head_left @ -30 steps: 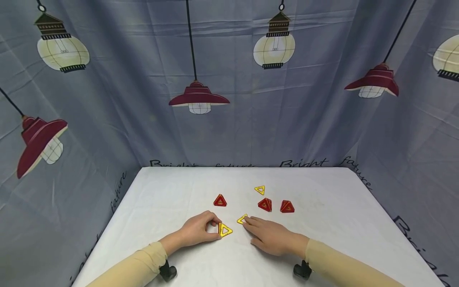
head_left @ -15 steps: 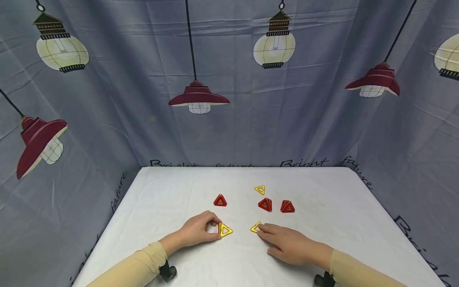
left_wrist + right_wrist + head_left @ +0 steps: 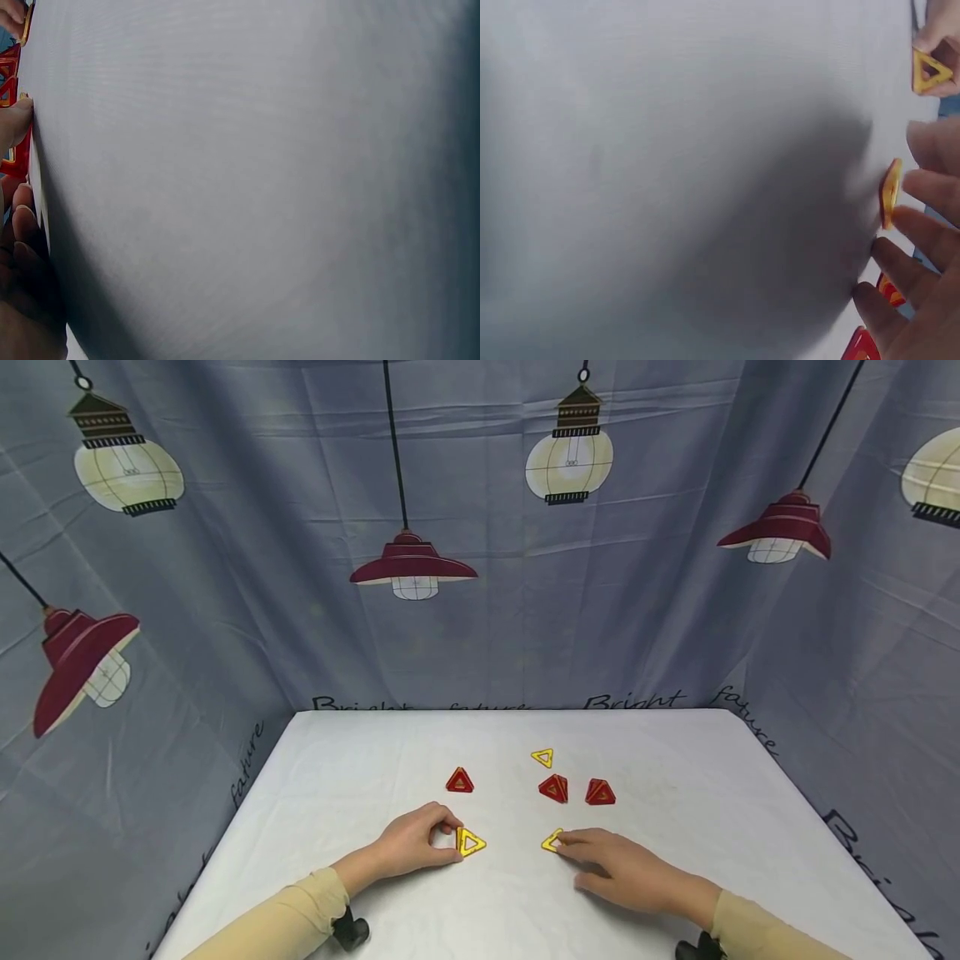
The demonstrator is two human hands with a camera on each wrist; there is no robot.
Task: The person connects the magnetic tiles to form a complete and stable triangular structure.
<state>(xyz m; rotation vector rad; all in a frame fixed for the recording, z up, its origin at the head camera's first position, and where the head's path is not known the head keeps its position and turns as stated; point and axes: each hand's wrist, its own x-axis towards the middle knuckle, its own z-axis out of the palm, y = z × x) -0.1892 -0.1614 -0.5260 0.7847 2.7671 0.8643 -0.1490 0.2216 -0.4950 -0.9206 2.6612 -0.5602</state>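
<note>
My left hand (image 3: 412,841) pinches a small triangular magnetic-tile piece (image 3: 480,842) between thumb and fingers, its yellow face turned to the right. Red sides of that piece (image 3: 24,156) show in the left wrist view. To the right, my right hand (image 3: 630,870) lies low over the white table with fingers extended. Its fingertips rest on a flat yellow triangle tile (image 3: 548,842), partly covering it. The right wrist view shows this yellow tile (image 3: 889,193) edge-on at the spread fingers.
Behind the hands stand red tile pyramids: one on the left (image 3: 460,780), one in the middle (image 3: 553,788) and one on the right (image 3: 600,792). Another yellow triangle tile (image 3: 551,758) lies farther back. A grey-blue curtain (image 3: 495,643) with printed lamps surrounds the white table (image 3: 360,752).
My right hand has slid the flat yellow triangle tile to the right and slightly toward me, away from the left hand. The left hand and its piece have stayed in place.
</note>
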